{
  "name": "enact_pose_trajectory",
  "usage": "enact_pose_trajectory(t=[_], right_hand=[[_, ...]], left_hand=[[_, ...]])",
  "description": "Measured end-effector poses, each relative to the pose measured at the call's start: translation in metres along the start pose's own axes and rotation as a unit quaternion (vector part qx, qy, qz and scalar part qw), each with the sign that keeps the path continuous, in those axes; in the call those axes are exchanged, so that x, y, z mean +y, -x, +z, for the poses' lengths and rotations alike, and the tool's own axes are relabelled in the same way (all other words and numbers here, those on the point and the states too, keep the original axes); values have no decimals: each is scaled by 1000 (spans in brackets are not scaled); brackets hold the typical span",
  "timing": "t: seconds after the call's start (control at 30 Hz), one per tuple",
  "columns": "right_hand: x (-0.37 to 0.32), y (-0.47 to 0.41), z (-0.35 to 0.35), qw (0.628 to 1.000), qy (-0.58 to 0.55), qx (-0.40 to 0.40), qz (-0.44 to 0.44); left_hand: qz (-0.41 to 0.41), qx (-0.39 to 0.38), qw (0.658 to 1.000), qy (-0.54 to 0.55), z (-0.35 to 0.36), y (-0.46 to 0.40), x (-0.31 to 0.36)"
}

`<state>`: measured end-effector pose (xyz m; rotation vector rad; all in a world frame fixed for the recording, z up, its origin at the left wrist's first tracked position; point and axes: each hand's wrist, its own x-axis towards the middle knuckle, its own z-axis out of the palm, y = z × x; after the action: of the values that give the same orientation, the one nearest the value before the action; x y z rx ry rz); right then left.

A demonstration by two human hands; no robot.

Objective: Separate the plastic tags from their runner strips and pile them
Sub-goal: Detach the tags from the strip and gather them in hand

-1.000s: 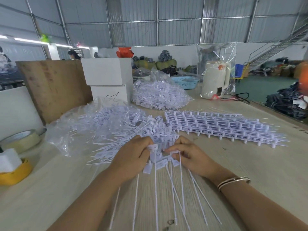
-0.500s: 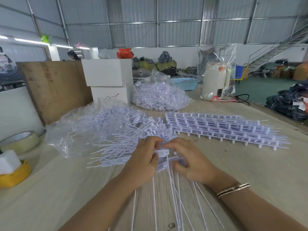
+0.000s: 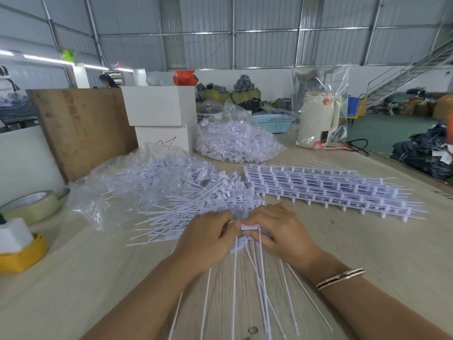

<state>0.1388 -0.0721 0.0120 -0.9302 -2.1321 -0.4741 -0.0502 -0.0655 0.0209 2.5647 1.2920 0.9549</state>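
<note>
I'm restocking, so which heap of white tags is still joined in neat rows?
The flat stack of strips on the right; the other heaps are loose and jumbled.

No text, label, brand or number is legible on anything here.

Both hands have closed together over the tag strip (image 3: pixel 241 241) since a second ago. The left hand (image 3: pixel 207 239) and right hand (image 3: pixel 282 231) now nearly touch.

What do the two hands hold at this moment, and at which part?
Both the left hand and the right hand grip one strip of plastic tags at its head end, where the flat white blocks are; the thin tails hang free toward the person.
</note>
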Motion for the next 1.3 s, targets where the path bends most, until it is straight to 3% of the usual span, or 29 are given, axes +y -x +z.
enact_pose_trajectory(t=[0.3,0.43,0.57,0.7,0.87,0.97,1.07,1.13,1.2,1.3], right_hand=[[-3,2,-4,984,-139,-43,100],[1,2,-4,936,-304,-42,174],[2,2,-2,936,-309,-21,168],[3,2,-1,910,-356,0,213],[-2,0,-5,866,-444,-19,229],[-6,-1,-6,860,-459,-58,216],[3,1,-13,825,-484,11,292],[16,6,-17,839,-440,62,313],[19,6,-16,896,-346,24,277],[17,4,-5,925,-293,-35,240]], left_hand=[[33,-14,999,0,-3,-2,-2],[73,-15,997,-20,-5,-4,0],[71,-19,997,-12,-8,-2,-2],[78,-11,997,10,-10,-4,4],[62,-23,996,68,-11,-6,5],[57,-41,992,103,-11,-5,3],[58,-29,977,205,-17,1,2],[44,-2,964,261,-25,1,-3],[20,10,962,273,-31,0,-8],[5,-12,990,143,-26,0,-8]])
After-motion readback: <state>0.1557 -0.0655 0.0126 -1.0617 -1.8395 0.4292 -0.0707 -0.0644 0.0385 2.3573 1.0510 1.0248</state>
